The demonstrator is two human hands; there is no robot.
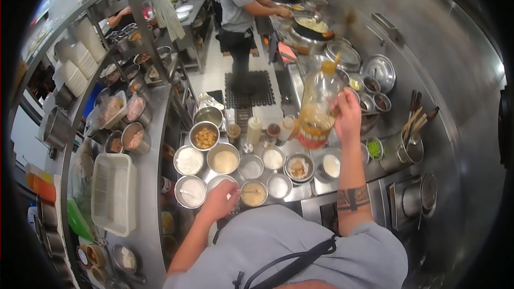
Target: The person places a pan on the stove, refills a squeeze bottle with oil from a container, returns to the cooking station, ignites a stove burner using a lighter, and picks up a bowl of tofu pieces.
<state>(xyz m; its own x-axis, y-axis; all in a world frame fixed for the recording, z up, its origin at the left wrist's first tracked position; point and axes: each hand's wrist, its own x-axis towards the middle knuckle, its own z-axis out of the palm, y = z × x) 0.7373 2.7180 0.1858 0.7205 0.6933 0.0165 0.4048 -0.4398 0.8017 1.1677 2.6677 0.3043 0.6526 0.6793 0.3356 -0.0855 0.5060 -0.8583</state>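
My right hand (349, 115) is wrapped round the side of a large clear plastic bottle (316, 108) with a yellow cap and a red-and-yellow label. The bottle is raised upright above the counter, with some amber liquid low inside. Down at the front row of metal bowls, my left hand (218, 200) pinches the handle of a small spoon (245, 192). The spoon's far end reaches into a bowl of pale yellow granules (254, 197). Beside it stand a bowl of white powder (191, 191) and another white-filled bowl (279, 186). A bowl with brown and white contents (299, 167) sits farther right.
Behind the bowls stand squeeze bottles (254, 130) and a bowl of brown chunks (205, 138). A utensil pot (411, 150) is at the right. On the left shelf lies a white plastic tub (113, 195). Ahead, a co-worker (237, 8) handles a wok (313, 29).
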